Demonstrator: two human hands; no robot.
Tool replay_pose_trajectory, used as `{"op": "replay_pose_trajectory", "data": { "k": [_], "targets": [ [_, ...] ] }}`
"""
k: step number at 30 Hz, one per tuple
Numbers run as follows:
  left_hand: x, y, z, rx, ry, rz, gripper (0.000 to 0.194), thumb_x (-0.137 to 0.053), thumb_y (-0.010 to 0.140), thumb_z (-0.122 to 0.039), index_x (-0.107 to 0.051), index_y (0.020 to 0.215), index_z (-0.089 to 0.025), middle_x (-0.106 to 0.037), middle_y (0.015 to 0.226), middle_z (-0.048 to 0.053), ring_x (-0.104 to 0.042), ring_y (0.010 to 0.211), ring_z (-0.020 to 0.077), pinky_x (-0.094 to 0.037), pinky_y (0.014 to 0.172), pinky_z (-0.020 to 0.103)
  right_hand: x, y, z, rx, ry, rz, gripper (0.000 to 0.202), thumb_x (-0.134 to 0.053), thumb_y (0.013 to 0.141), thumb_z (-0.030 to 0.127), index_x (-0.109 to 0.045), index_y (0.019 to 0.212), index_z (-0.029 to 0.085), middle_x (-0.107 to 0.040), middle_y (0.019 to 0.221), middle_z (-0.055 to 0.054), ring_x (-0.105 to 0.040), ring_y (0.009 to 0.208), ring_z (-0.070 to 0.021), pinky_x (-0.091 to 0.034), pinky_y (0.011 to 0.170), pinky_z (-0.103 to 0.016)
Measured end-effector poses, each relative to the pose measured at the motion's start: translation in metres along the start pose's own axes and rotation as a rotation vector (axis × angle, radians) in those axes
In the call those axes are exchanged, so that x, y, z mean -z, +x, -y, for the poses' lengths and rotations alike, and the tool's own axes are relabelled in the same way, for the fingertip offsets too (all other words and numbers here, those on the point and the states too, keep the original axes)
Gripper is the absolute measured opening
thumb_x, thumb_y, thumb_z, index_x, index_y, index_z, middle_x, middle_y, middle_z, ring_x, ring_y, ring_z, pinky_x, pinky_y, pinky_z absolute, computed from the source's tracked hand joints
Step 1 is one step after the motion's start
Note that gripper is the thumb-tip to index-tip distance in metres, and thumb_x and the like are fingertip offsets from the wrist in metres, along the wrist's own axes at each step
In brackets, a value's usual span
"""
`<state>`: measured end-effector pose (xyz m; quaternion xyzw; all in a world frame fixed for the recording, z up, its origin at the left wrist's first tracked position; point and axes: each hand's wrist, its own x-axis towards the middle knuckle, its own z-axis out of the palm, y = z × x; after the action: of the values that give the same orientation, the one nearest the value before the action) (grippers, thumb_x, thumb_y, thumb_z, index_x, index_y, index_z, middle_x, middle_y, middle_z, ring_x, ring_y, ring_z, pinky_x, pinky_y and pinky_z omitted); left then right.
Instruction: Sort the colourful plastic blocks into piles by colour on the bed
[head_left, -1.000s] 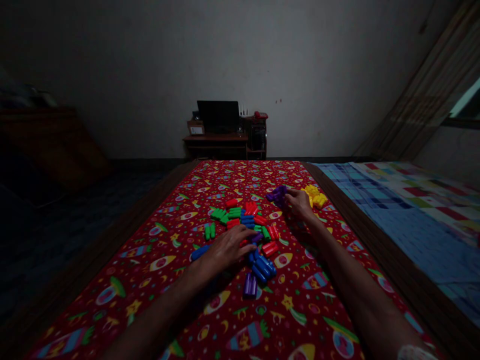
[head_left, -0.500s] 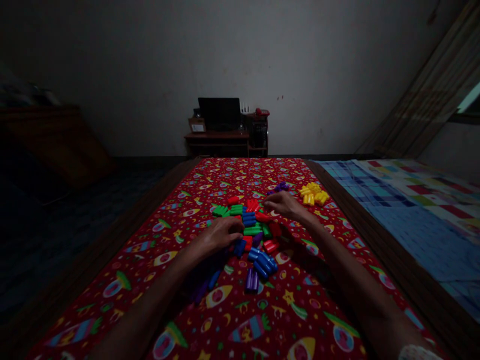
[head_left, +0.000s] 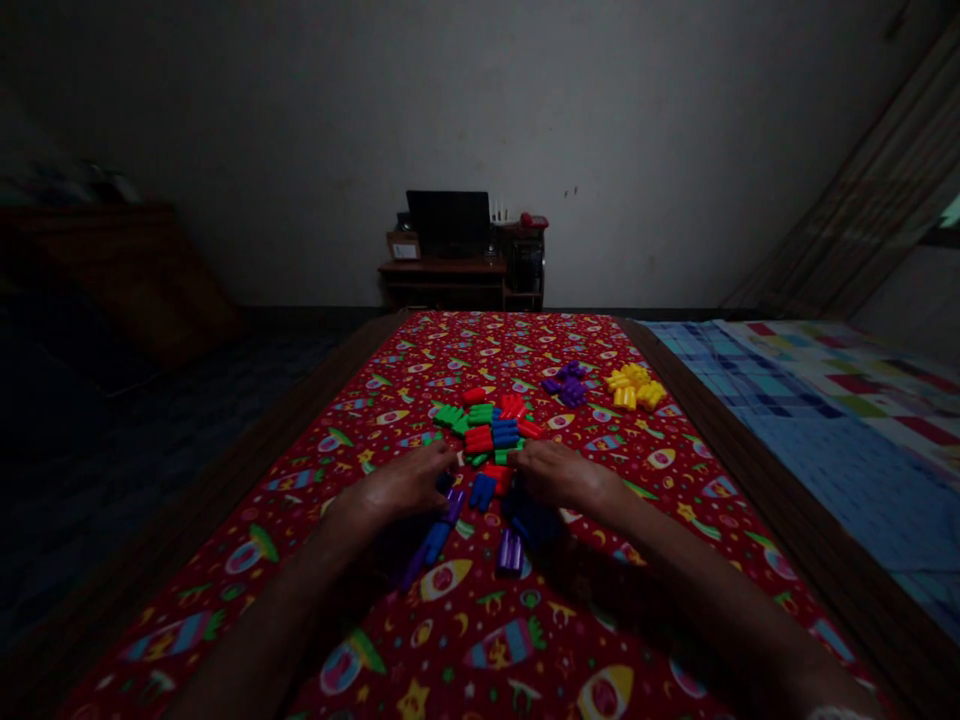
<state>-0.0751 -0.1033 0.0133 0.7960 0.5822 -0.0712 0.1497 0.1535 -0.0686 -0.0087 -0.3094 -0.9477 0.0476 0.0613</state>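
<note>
A loose pile of plastic building blocks lies on the red patterned cloth, with red blocks (head_left: 478, 439), green blocks (head_left: 452, 418) and blue blocks (head_left: 505, 433). My left hand (head_left: 409, 482) is at the pile's left edge, fingers bent round something dark that I cannot make out. Just below its thumb is a purple block (head_left: 454, 505), in line with a blue block (head_left: 436, 544). My right hand (head_left: 559, 472) reaches over the pile's right side, fingers closed and pointing left; what they grip is hidden. Nearer me, another purple block (head_left: 510, 552) lies by the right hand's shadow.
Farther off sit a purple group of blocks (head_left: 570, 386) and a yellow heap of blocks (head_left: 634, 388). The red cloth (head_left: 495, 335) covers the long surface. A bed with a blue checked sheet (head_left: 720, 400) adjoins on the right. A desk with a monitor (head_left: 448, 222) stands by the wall.
My right hand has come back from beside the far purple blocks to the pile. My left hand has drawn left, uncovering red blocks and a purple block. The view has shifted slightly.
</note>
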Motion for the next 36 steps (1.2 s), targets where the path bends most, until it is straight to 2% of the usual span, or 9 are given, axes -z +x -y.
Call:
{"op": "replay_pose_trajectory", "data": {
  "k": [4,8,14,17,20,25,30,33,36],
  "targets": [
    [0.002,0.000,-0.002,-0.033,0.025,0.022,0.030,-0.061,0.073,-0.014,-0.065,0.103,-0.018,-0.059,0.115,0.010,-0.058,0.105,0.0243,-0.047,0.089,0.032,0.019,0.008,-0.011,-0.049,0.153,0.010,0.023,-0.054,0.077,0.004,-0.069,0.093,0.010,-0.067,0.076,-0.006,-0.055,0.064,-0.0120,-0.038,0.058,-0.021],
    [0.002,0.001,-0.003,-0.085,0.116,-0.036,0.016,-0.066,0.074,-0.021,-0.069,0.089,-0.017,-0.061,0.110,0.012,-0.055,0.106,0.0295,-0.044,0.092,0.039,0.031,0.017,-0.049,-0.185,0.355,-0.200,0.024,-0.056,0.076,0.006,-0.073,0.091,0.013,-0.071,0.078,-0.005,-0.061,0.067,-0.0126,-0.041,0.061,-0.020],
    [-0.005,0.005,-0.004,-0.155,-0.028,-0.045,0.014,-0.070,0.072,-0.031,-0.065,0.078,-0.019,-0.065,0.097,0.008,-0.058,0.092,0.0255,-0.044,0.078,0.033,0.008,0.016,-0.117,-0.539,0.454,-0.641,0.028,-0.055,0.080,0.019,-0.075,0.100,0.019,-0.075,0.098,-0.005,-0.068,0.092,-0.0213,-0.050,0.082,-0.030],
    [-0.008,0.010,0.001,-0.154,-0.137,-0.016,0.010,-0.065,0.071,-0.028,-0.060,0.075,-0.021,-0.062,0.078,0.000,-0.058,0.073,0.0188,-0.040,0.062,0.027,-0.003,0.014,-0.133,-0.627,0.556,-0.769,0.030,-0.054,0.079,0.023,-0.074,0.101,0.017,-0.074,0.103,-0.007,-0.067,0.097,-0.0226,-0.050,0.087,-0.032],
    [-0.006,0.016,0.006,-0.132,-0.227,-0.098,0.012,-0.060,0.072,-0.032,-0.058,0.072,-0.021,-0.060,0.070,-0.002,-0.055,0.064,0.0161,-0.036,0.055,0.025,-0.010,0.015,-0.141,-0.665,0.656,-0.855,0.035,-0.054,0.079,0.025,-0.072,0.106,0.013,-0.073,0.107,-0.010,-0.067,0.098,-0.0224,-0.051,0.088,-0.032],
    [0.004,0.026,0.004,-0.050,-0.402,-0.328,0.022,-0.058,0.072,-0.042,-0.060,0.075,-0.021,-0.066,0.073,0.000,-0.061,0.070,0.0178,-0.044,0.063,0.026,-0.017,0.023,-0.150,-0.569,0.643,-0.788,0.038,-0.053,0.079,0.023,-0.067,0.113,0.012,-0.072,0.108,-0.010,-0.066,0.099,-0.0219,-0.050,0.089,-0.035],
    [0.003,0.030,-0.001,-0.048,-0.550,-0.452,0.028,-0.060,0.072,-0.046,-0.064,0.080,-0.020,-0.070,0.077,0.001,-0.065,0.072,0.0191,-0.050,0.069,0.029,-0.007,0.024,-0.146,-0.684,0.477,-0.749,0.038,-0.051,0.078,0.016,-0.068,0.113,0.015,-0.071,0.110,-0.008,-0.063,0.106,-0.0235,-0.045,0.096,-0.038],
    [-0.003,0.034,-0.001,-0.033,-0.671,-0.508,0.034,-0.062,0.071,-0.051,-0.064,0.082,-0.019,-0.071,0.080,0.003,-0.066,0.074,0.0204,-0.051,0.069,0.031,0.006,0.023,-0.126,-0.658,0.469,-0.740,0.032,-0.049,0.081,0.018,-0.072,0.104,0.017,-0.073,0.103,-0.008,-0.065,0.101,-0.0227,-0.048,0.090,-0.035],
    [-0.009,0.040,-0.003,-0.049,-0.873,-0.519,0.043,-0.063,0.070,-0.057,-0.063,0.086,-0.017,-0.072,0.084,0.006,-0.068,0.078,0.0225,-0.053,0.071,0.033,0.017,0.026,-0.086,-0.410,0.645,-0.512,0.031,-0.047,0.088,0.028,-0.073,0.099,0.016,-0.074,0.088,-0.006,-0.067,0.082,-0.0195,-0.050,0.073,-0.028]
  ]
}}
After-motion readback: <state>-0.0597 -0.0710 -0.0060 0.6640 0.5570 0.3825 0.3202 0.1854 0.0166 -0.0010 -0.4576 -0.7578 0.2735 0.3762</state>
